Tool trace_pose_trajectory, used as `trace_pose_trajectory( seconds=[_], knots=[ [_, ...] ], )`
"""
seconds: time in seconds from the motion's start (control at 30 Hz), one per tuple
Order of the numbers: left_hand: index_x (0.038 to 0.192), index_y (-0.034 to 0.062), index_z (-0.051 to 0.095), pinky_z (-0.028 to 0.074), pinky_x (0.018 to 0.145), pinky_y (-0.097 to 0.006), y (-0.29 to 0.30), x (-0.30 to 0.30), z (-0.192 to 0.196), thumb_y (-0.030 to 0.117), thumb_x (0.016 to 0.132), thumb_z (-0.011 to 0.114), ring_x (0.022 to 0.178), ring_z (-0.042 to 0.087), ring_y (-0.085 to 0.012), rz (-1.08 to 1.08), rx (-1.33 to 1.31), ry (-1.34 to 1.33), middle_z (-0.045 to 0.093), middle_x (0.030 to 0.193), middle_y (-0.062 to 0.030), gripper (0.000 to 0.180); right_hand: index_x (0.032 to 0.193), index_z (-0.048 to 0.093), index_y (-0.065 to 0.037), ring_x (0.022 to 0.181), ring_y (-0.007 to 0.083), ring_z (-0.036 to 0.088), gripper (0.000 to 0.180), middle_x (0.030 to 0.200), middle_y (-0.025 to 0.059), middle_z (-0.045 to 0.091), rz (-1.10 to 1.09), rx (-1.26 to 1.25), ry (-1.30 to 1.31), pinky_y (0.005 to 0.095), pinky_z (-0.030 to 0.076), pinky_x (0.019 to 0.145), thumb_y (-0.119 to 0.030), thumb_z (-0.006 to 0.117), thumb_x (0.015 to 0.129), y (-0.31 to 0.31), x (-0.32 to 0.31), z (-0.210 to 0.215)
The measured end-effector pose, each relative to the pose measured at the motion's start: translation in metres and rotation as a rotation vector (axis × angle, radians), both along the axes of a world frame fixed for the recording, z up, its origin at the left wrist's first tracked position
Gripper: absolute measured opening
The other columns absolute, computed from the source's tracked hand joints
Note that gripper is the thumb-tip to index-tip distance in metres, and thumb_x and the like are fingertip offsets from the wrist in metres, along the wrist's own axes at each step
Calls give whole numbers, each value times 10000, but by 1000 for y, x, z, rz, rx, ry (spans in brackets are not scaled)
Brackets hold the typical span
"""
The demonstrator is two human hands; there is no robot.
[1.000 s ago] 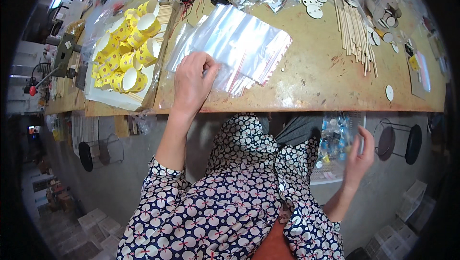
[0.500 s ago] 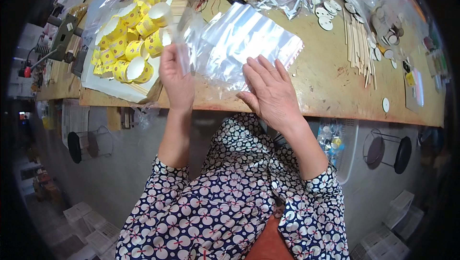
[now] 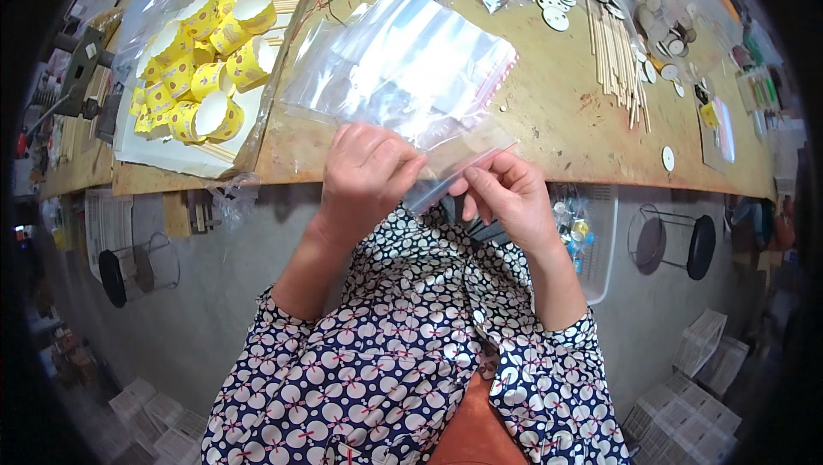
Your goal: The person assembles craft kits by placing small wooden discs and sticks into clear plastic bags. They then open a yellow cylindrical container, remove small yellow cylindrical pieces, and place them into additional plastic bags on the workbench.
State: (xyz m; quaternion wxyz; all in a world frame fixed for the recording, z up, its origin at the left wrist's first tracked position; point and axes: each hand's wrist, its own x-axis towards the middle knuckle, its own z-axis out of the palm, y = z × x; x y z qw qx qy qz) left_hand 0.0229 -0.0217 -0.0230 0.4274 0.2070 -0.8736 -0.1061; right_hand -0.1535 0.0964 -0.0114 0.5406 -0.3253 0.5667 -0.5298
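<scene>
My left hand (image 3: 370, 175) and my right hand (image 3: 506, 195) both pinch one small clear zip bag (image 3: 453, 159) with a red strip along its mouth, held just off the near edge of the wooden table (image 3: 557, 114). Behind the hands a stack of the same clear zip bags (image 3: 403, 62) lies flat on the table. The left fingers curl over the bag's left part, and the right thumb and forefinger grip its mouth on the right.
Yellow paper cups (image 3: 201, 54) fill an open plastic bag on a white sheet at the left. Thin wooden sticks (image 3: 617, 54) and round wooden discs (image 3: 557, 2) lie at the right. A white basket (image 3: 600, 234) and black stools (image 3: 677, 238) are under the table.
My right hand came up from below the table to the bags. Both hands then drew one small bag off the stack toward the table's near edge.
</scene>
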Motion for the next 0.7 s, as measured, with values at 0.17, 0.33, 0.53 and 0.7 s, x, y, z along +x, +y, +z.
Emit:
trace_pose_trajectory(
  seconds=[0.17,0.33,0.53,0.7],
  knots=[
    [795,64,622,469,620,-335,9,-7,9,8,724,748,679,600,-216,-69,222,39,603,740,-46,155,955,625,-5,539,56,577,110,772,63,687,-11,-41,-96,179,421,457,-106,593,986,12,10,1],
    [867,39,678,518,571,-287,47,-19,19,10,752,740,632,656,-173,-177,529,54,672,773,-63,133,934,611,-6,513,41,536,110,720,53,662,-132,-223,-172,173,410,452,-107,623,975,17,13,-13],
    [845,57,678,499,516,-284,50,-22,12,5,779,705,557,631,-175,-106,529,17,651,686,-58,88,878,628,-16,470,30,504,141,637,7,620,-155,-93,-59,180,389,420,-128,643,962,23,14,-9],
    [848,77,665,474,490,-306,53,-31,3,-22,779,678,528,604,-193,46,397,43,609,647,-54,121,837,627,-27,448,43,503,162,609,3,607,-139,3,-96,184,383,413,-134,630,958,28,15,-3]
  ],
)
